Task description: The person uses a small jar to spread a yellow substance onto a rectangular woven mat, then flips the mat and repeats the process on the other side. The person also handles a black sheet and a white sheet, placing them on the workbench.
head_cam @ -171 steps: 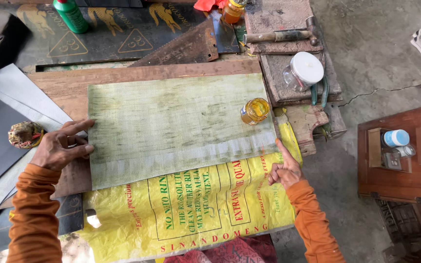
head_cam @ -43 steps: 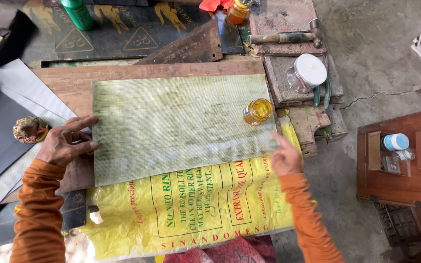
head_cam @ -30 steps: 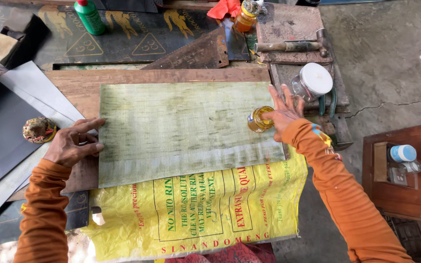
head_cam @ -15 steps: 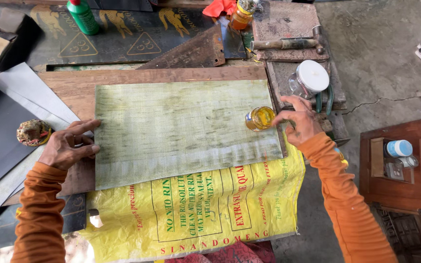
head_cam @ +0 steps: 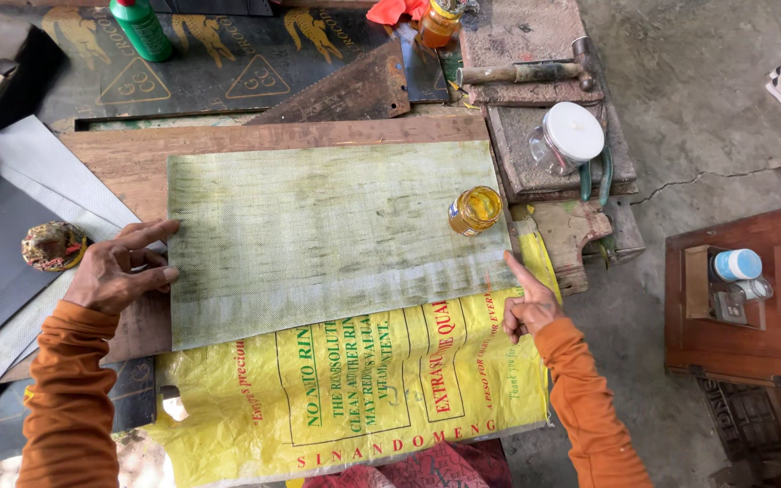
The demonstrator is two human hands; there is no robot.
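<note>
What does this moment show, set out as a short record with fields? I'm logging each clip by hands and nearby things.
Left hand: left hand spread flat at the left edge of the green woven sheet
Right hand: right hand with forefinger pointing at the sheet's lower right corner
Sheet: lies on a wooden board, overlapping a yellow printed sack
Jar: small open jar of amber liquid stands at the sheet's right edge
Nearby: saw blade, hammer, green bottle, white-lidded jar

Your green woven sheet (head_cam: 332, 239) hides most of the wooden board (head_cam: 137, 154); the yellow sack (head_cam: 363, 389) below it runs off-frame.
</note>
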